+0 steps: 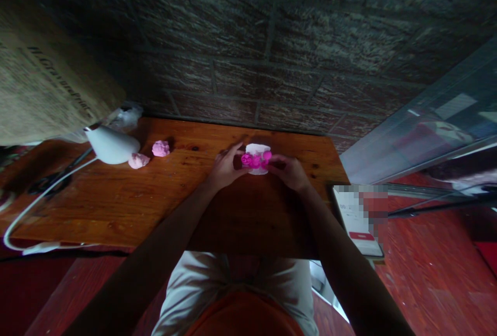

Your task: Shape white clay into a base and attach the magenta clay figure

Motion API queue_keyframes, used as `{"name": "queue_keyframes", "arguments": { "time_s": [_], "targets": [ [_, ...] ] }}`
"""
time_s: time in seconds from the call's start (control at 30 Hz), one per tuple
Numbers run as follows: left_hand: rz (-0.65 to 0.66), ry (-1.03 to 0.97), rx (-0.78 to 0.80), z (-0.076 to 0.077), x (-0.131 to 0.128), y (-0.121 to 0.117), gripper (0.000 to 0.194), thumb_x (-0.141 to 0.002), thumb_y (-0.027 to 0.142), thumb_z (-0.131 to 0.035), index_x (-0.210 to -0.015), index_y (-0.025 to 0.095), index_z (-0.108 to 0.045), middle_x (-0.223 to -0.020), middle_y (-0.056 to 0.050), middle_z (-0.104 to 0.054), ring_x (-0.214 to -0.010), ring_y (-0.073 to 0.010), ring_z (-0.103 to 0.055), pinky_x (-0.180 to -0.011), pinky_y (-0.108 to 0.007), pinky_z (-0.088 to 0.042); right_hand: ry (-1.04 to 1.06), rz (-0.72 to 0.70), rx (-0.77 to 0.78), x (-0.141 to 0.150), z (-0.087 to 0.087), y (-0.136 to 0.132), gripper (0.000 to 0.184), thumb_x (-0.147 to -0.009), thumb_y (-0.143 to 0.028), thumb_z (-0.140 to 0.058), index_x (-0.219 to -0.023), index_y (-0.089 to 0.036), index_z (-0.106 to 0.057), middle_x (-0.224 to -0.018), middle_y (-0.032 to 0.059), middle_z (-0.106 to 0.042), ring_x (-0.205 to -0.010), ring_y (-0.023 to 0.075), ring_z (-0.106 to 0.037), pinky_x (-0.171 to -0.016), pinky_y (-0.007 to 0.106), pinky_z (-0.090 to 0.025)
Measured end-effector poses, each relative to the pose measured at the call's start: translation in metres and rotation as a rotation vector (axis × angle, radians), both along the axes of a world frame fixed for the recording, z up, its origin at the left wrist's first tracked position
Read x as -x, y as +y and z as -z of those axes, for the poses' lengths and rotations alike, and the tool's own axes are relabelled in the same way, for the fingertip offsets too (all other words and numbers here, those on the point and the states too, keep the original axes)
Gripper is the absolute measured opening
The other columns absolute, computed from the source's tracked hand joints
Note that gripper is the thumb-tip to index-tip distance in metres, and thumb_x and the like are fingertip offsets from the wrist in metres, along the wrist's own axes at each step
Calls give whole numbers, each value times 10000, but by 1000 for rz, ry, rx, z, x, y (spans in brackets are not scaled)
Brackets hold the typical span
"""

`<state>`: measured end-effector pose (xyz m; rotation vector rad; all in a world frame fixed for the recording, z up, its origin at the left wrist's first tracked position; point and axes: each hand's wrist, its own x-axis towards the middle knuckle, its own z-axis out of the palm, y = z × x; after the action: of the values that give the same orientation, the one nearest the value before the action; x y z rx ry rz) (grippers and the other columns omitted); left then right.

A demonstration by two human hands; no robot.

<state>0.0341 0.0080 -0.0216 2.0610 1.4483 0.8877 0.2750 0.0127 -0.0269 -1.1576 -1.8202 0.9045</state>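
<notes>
My left hand (228,166) and my right hand (290,170) hold a bright magenta piece (256,160) between them, each gripping one end with thumb and fingers. It looks like plastic, with several round parts; its exact kind is unclear. Behind and beneath it is a flat, pale whitish-pink slab (258,147), perhaps modelling clay, partly covered by the magenta piece. Whether the two touch I cannot tell. To the left on the wooden table (186,186) lie a pink crumpled lump (160,148) and a paler pink lump (138,160), both clay-like.
A lamp with a white base (112,145) and a brown printed paper shade (50,77) stands at the left, its white cable (39,196) looping over the table edge. Dark scissors (48,183) lie nearby. A brick wall (240,87) rises behind; a tablet-like screen (355,217) sits at right.
</notes>
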Motion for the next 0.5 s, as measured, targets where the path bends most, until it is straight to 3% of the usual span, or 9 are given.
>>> {"name": "queue_keyframes", "arguments": {
  "time_s": [0.5],
  "targets": [
    [3, 6, -1, -1, -1, -1, 833, -756, 437, -773, -1463, 235, -381, -1256, -89, -689, -1255, -312, -578, -1107, -495, -365, -92, 34, -62, 5, -7, -4, 109, -786, -314, -700, -861, -253, -750, -886, 8, -784, -773, 185, -723, -745, 298, -569]
  ]
}}
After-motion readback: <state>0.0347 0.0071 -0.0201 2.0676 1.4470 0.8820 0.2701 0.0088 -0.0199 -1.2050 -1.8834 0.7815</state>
